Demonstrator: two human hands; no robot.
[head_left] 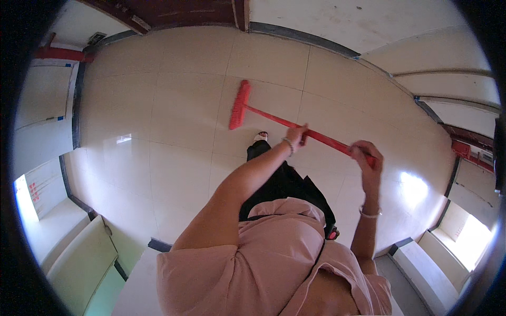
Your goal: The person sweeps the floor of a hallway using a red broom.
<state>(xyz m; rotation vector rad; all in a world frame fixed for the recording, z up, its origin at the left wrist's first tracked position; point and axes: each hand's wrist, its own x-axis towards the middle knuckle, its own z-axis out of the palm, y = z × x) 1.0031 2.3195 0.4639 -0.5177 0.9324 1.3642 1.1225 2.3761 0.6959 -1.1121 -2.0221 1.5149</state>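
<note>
A red push broom (272, 117) slants across the view in front of me, its head at the upper left and its handle running down to the right. My left hand (296, 136) is wrapped around the middle of the handle and wears a bracelet at the wrist. Higher on the handle, near its end, my right hand (367, 156) grips it, slightly blurred. The broom head (239, 106) has red bristles on its left side and appears to rest on the tiled floor (185, 106). One of my feet (261, 136), in an open-toed shoe, shows just below the broom head.
Walls with dark skirting (304, 37) border the beige tiles. A dark brown door (189, 14) stands at the top. On the left, a pale green door (85, 252) stands beside an opening with daylight. Red fixtures (460, 149) and another bright opening (468, 237) are at the right.
</note>
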